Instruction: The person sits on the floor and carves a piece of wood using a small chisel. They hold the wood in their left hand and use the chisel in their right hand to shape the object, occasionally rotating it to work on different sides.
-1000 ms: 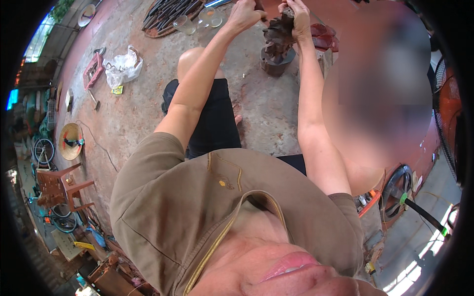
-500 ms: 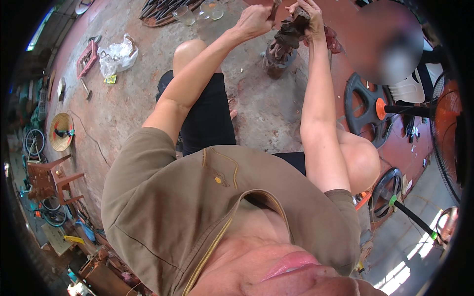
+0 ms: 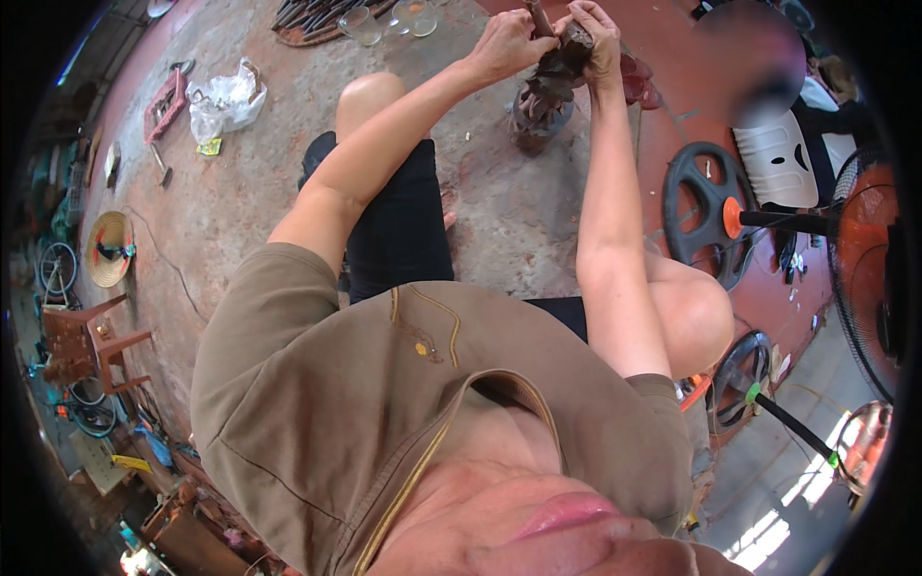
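The left hand is closed around a brown stick, its fingers curled over the shaft close beside the carving's top. Whether stick and carving touch, I cannot tell. The right hand grips the upper right side of the dark brown carving, with the fingers bent around its top. The carving is near the far edge of the grey floor, right of the middle, tilted so that its top leans to the right; its foot is too dark to make out clearly.

At the floor's far edge, left of the hands, a round tray bears a heap of dark rods, and two clear glasses are just beside it. Toward the floor's left edge are a pink basket, a white plastic bag with a yellow packet at its near side, and, nearer the person, a straw hat. A fan stands at the far right.
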`<state>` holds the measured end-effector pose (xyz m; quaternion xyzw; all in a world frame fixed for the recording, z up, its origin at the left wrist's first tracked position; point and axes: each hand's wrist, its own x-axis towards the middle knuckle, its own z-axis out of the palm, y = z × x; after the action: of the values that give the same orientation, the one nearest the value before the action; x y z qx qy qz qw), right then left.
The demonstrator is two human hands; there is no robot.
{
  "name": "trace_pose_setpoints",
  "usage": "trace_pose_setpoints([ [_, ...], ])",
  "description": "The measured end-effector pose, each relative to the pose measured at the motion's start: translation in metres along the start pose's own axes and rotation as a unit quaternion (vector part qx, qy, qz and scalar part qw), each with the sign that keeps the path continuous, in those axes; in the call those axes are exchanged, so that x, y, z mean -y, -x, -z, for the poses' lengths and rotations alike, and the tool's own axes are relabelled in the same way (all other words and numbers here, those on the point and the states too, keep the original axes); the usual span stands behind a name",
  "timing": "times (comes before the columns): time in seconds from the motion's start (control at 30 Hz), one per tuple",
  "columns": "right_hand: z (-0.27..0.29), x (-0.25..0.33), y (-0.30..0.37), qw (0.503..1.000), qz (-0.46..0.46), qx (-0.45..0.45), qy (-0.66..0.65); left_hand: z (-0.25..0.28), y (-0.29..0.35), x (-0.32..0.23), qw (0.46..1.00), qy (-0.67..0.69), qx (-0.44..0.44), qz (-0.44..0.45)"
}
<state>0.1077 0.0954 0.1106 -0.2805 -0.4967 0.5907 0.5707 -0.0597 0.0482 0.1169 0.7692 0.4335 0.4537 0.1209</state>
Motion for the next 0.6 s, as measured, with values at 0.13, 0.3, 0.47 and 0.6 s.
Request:
trace_pose_setpoints([
  [0.13,-0.006,0.008,0.009,0.999,-0.003,-0.004,-0.039,0.01,-0.001,-0.007,0.997,-0.06,0.047,0.014],
  [0.3,-0.015,0.018,0.015,0.999,-0.01,-0.04,-0.022,0.016,-0.004,0.012,0.988,-0.042,0.066,0.136],
  [0.47,-0.022,0.024,0.012,0.99,-0.024,-0.123,0.069,0.014,-0.002,0.0,0.958,0.106,0.094,0.25],
  [0.6,-0.041,0.011,0.014,0.957,0.059,-0.192,0.211,0.016,-0.002,-0.001,0.946,0.109,0.127,0.278],
])
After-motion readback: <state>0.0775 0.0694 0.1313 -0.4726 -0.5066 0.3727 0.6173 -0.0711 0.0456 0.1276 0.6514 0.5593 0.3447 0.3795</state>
